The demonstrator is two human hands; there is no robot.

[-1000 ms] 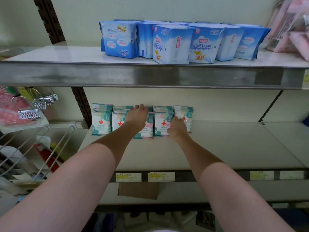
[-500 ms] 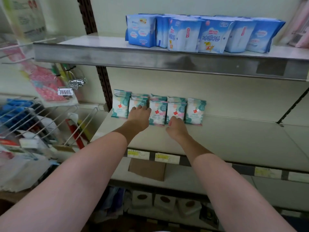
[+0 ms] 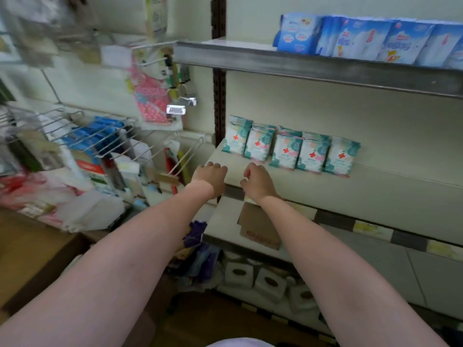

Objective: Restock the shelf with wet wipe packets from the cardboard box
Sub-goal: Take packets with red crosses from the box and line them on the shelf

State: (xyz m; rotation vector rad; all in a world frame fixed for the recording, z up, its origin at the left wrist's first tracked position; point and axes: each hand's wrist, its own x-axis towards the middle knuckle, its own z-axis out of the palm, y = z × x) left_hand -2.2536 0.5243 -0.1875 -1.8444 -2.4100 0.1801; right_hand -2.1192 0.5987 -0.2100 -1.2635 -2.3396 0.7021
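Along the back of the middle shelf (image 3: 375, 186), the wet wipe packets (image 3: 290, 149) stood upright in a tight row of five, faces outward, with more tucked behind, probably so shoppers could read them. Both hands hung near the shelf's front edge, apart from the packets: the left hand (image 3: 211, 177) and the right hand (image 3: 258, 181) each had loosely curled fingers and held nothing. I judged they were free to fetch more stock. No source box was clearly visible; a cardboard piece (image 3: 259, 229) lay on the shelf below.
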